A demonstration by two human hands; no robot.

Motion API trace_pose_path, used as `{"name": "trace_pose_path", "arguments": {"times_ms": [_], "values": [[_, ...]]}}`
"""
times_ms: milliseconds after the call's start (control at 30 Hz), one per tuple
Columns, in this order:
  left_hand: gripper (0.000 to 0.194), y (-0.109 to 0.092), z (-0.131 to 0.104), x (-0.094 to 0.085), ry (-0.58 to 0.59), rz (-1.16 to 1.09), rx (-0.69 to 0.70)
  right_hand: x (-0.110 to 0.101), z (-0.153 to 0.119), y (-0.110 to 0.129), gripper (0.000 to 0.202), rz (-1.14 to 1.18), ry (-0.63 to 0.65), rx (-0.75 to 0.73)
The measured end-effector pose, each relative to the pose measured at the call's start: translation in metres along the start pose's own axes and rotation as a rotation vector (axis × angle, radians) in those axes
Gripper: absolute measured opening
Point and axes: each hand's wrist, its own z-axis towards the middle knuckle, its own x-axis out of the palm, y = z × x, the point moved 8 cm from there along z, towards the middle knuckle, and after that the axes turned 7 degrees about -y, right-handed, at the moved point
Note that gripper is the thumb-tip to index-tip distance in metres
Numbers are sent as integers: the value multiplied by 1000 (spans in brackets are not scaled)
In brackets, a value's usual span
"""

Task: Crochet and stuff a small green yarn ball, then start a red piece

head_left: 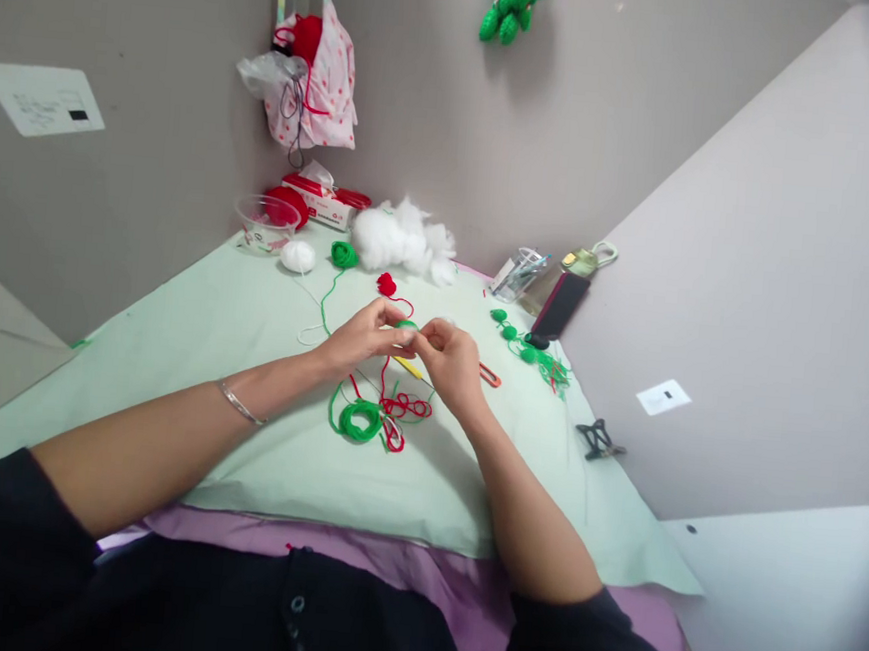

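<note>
step in hand: close two-handed work on a small green piece [407, 325], probably yarn, mostly hidden by fingers. it's mid-view, above the pale green cloth [265, 468]. left hand [368, 339] pinches it; right hand [450, 358] fingertips pinch its 4 o'clock edge. forearms angle in from 8 and 5 o'clock. next move likely calls for steady left grip, fine right fingertip control.

No word or number can be read here. The tissue box [329, 207] carries small print — too blurred to tell; the white plate [42, 101] on the left wall [172, 34] has faint marks — also not readable.
</note>
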Motion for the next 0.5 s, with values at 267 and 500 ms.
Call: {"name": "trace_pose_path", "arguments": {"times_ms": [267,500], "values": [[28,3,4,-5,-76,67,89,12,-8,8,20,117,131,25],[18,7,11,-14,-116,118,-2,23,-16,13,11,74,115,-39]]}}
